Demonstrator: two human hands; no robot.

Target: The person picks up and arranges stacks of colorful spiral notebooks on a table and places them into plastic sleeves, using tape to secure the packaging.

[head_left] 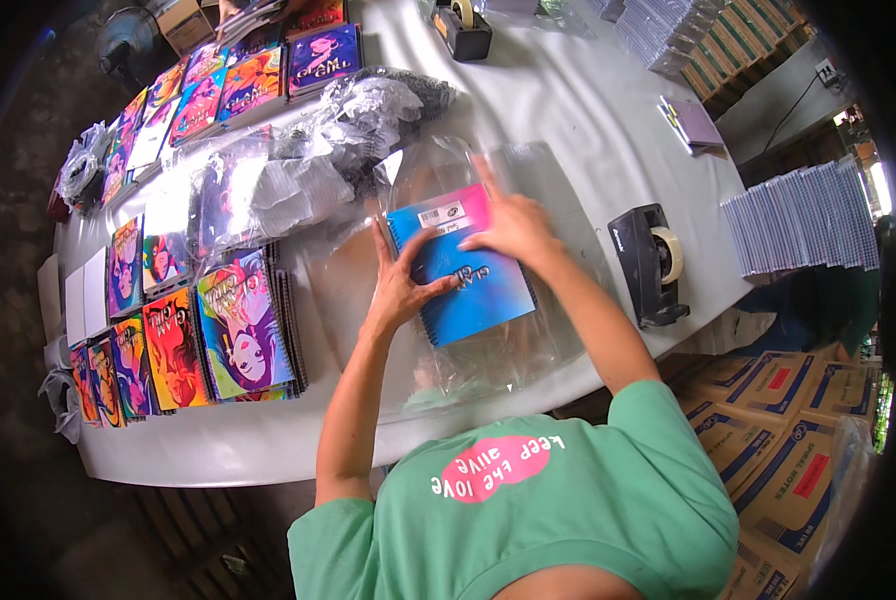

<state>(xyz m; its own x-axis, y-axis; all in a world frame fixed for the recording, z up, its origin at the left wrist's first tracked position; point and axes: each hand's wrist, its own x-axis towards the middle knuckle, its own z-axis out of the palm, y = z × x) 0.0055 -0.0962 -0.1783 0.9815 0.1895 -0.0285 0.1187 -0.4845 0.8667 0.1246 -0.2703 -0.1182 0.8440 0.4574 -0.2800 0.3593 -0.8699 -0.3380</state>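
A blue and pink spiral notebook (468, 262) lies before me on the table, with clear plastic film (448, 375) around it. Whether it is one notebook or a small stack, I cannot tell. My left hand (405, 283) rests on its left side, thumb and fingers spread over the cover and edge. Across the upper right corner lies my right hand (516, 228), its fingers stretched out toward the film's far edge and the thumb on the cover. Neither hand grips anything that I can see.
Stacks of colourful notebooks (248, 325) fill the table's left side, below a heap of crumpled plastic (338, 150). A black tape dispenser (640, 265) stands to the right, another (461, 32) at the far side. Pale notebook stacks (803, 220) and cardboard boxes (783, 480) are at the right. Another person's hand (230, 12) shows at the far left.
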